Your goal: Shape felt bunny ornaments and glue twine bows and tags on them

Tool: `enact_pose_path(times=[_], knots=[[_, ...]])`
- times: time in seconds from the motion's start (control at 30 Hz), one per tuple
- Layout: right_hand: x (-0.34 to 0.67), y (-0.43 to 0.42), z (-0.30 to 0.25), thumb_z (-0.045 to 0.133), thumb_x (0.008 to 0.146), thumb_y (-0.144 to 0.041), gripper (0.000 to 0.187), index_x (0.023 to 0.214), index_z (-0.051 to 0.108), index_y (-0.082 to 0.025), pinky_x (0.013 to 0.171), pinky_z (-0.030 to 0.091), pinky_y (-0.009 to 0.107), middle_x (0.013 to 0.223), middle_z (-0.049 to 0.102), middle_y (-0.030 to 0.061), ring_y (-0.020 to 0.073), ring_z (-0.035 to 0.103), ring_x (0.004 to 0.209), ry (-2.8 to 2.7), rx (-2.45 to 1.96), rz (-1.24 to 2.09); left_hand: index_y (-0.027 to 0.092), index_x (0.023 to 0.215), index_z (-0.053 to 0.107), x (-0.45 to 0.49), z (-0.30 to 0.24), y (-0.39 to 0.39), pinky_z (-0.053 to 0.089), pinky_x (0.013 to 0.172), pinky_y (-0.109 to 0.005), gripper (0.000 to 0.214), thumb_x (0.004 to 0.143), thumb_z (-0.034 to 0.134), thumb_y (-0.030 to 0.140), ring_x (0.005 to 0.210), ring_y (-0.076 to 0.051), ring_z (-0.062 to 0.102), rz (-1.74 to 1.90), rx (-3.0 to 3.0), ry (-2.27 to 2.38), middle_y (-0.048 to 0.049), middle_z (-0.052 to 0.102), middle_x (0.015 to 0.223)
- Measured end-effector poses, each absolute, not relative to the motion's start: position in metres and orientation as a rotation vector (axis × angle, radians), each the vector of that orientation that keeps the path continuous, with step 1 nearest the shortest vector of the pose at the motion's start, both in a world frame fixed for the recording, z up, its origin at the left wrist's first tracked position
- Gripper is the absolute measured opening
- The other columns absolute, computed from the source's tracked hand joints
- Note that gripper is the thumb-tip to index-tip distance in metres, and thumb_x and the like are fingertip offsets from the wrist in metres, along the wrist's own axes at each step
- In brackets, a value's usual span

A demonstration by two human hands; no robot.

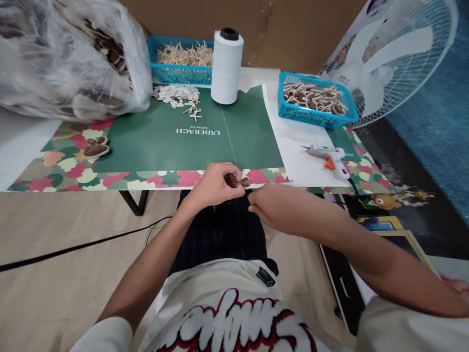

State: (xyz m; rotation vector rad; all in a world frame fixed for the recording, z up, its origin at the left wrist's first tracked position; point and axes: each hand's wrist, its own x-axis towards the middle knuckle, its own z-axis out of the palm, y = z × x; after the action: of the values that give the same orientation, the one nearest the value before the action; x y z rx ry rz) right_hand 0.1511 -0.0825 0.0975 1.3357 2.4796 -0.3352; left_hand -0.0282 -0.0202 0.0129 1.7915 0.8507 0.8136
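My left hand point(214, 186) is closed around a small brown wooden piece point(236, 181) at the near edge of the low table. My right hand point(278, 205) sits just right of it, fingers pinched together by the piece; what they hold is too small to make out. A thin white thread point(227, 139) runs from the white thread spool point(226, 66) across the green mat point(183, 132) toward my hands.
Two blue baskets hold small pieces: pale ones at the back point(179, 58), brown-and-tan ones at the right point(315, 98). A glue gun point(330, 157) lies on white paper. A big plastic bag point(69, 58) fills the left. A fan point(399, 54) stands right. Loose pale pieces point(178, 95) lie by the spool.
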Motion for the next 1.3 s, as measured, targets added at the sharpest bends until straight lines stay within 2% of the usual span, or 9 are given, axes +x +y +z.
enact_pose_path(times=[0.13, 0.3, 0.47, 0.67, 0.77, 0.87, 1.1, 1.3], knots=[[0.150, -0.090, 0.087, 0.052, 0.103, -0.017, 0.023, 0.085, 0.066, -0.016, 0.058, 0.032, 0.034, 0.086, 0.074, 0.0127, 0.0218, 0.064, 0.069, 2.750, 1.264, -0.381, 0.016, 0.073, 0.067, -0.027, 0.012, -0.023, 0.043, 0.062, -0.025, 0.006, 0.071, 0.071, 0.020, 0.066, -0.011, 0.056, 0.850, 1.727, 0.849, -0.0005, 0.064, 0.075], [0.155, -0.061, 0.095, 0.052, 0.099, -0.009, 0.019, 0.091, 0.067, -0.017, 0.066, 0.037, 0.035, 0.095, 0.070, 0.0108, 0.0212, 0.060, 0.078, 2.908, 1.185, -0.275, 0.016, 0.078, 0.071, -0.034, 0.015, -0.025, 0.043, 0.061, -0.025, 0.012, 0.068, 0.075, 0.022, 0.065, -0.012, 0.056, 0.778, 1.605, 0.824, -0.0001, 0.066, 0.072], [0.160, -0.011, 0.087, 0.054, 0.095, -0.010, 0.026, 0.074, 0.059, -0.024, 0.072, 0.040, 0.035, 0.087, 0.063, 0.0073, 0.0215, 0.054, 0.080, 3.096, 1.041, -0.261, 0.016, 0.079, 0.072, -0.041, 0.020, -0.025, 0.044, 0.065, -0.026, 0.010, 0.070, 0.070, 0.016, 0.065, -0.011, 0.057, 0.738, 1.532, 0.810, 0.0007, 0.068, 0.072], [0.165, -0.001, 0.040, 0.056, 0.096, -0.018, 0.022, 0.075, 0.062, -0.021, 0.068, 0.040, 0.030, 0.072, 0.055, -0.0005, 0.0145, 0.053, 0.068, 3.236, 1.427, -0.740, 0.017, 0.078, 0.071, -0.041, 0.010, -0.023, 0.052, 0.072, -0.028, 0.015, 0.065, 0.077, 0.014, 0.074, -0.015, 0.072, 0.800, 1.289, 0.844, -0.0013, 0.074, 0.076], [0.168, -0.010, 0.027, 0.058, 0.094, -0.018, 0.022, 0.073, 0.062, -0.021, 0.065, 0.039, 0.028, 0.068, 0.053, -0.0021, 0.0133, 0.051, 0.064, 3.252, 1.662, -0.840, 0.017, 0.078, 0.073, -0.037, 0.006, -0.024, 0.054, 0.073, -0.029, 0.018, 0.062, 0.079, 0.014, 0.078, -0.018, 0.075, 0.841, 1.192, 0.868, -0.0022, 0.076, 0.077], [0.170, -0.017, 0.030, 0.056, 0.096, -0.017, 0.021, 0.076, 0.063, -0.021, 0.066, 0.041, 0.029, 0.070, 0.055, -0.0010, 0.0140, 0.052, 0.065, 3.354, 1.700, -0.754, 0.017, 0.078, 0.074, -0.030, 0.007, -0.024, 0.054, 0.074, -0.028, 0.019, 0.061, 0.081, 0.014, 0.079, -0.017, 0.074, 0.865, 1.137, 0.932, -0.0024, 0.077, 0.078], [0.168, -0.037, 0.064, 0.046, 0.105, -0.027, 0.023, 0.090, 0.064, -0.026, 0.072, 0.049, 0.032, 0.087, 0.065, 0.0048, 0.0186, 0.061, 0.079, 3.452, 1.215, -0.626, 0.015, 0.071, 0.074, -0.022, 0.017, -0.013, 0.049, 0.061, -0.024, 0.022, 0.053, 0.087, 0.016, 0.064, -0.011, 0.062, 0.873, 1.124, 1.046, 0.0008, 0.070, 0.068], [0.165, -0.008, 0.070, 0.052, 0.103, -0.026, 0.020, 0.088, 0.065, -0.024, 0.074, 0.047, 0.032, 0.086, 0.064, 0.0034, 0.0173, 0.060, 0.077, 3.369, 1.453, -0.497, 0.015, 0.073, 0.074, -0.023, 0.017, -0.013, 0.055, 0.071, -0.027, 0.013, 0.061, 0.080, 0.014, 0.075, -0.016, 0.072, 0.792, 1.214, 0.919, -0.0014, 0.074, 0.073]])
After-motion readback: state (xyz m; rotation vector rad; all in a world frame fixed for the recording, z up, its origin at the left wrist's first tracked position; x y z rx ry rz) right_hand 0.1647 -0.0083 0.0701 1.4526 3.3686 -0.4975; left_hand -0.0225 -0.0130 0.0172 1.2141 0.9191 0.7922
